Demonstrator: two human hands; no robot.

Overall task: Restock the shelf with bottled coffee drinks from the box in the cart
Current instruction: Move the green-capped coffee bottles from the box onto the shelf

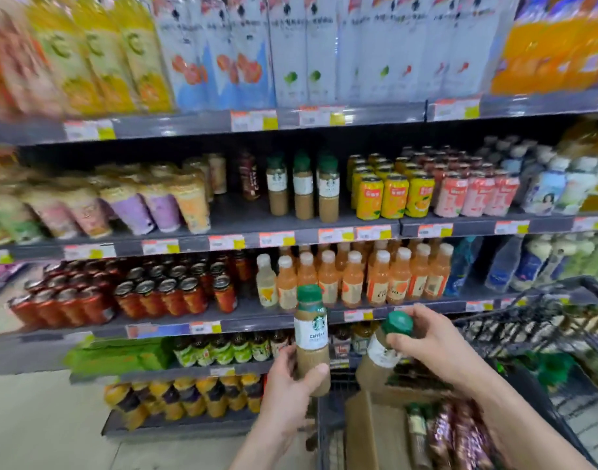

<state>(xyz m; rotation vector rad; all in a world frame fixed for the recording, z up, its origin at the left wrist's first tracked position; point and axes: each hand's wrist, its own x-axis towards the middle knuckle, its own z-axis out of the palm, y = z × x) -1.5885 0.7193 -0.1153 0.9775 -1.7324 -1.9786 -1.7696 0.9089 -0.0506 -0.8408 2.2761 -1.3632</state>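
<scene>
Above the cart [514,330] there are two hands: the left hand [287,385] grips one upright coffee bottle [310,337], and the right hand [430,337] grips one tilted coffee bottle [380,354]. One cardboard box [369,432] lies in the cart. On the shelf [240,212] beyond the cart stand three front coffee bottles [303,195]; any behind them cannot be counted.

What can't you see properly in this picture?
1. Head view: inside of the box in the cart; the bottom edge cuts it off, so the bottles left cannot be counted.
2. Head view: label of the tilted bottle; the right hand covers part.
3. Head view: price tags; too small and blurred to read.
4. Head view: cups at far left; motion blur smears their print.
</scene>
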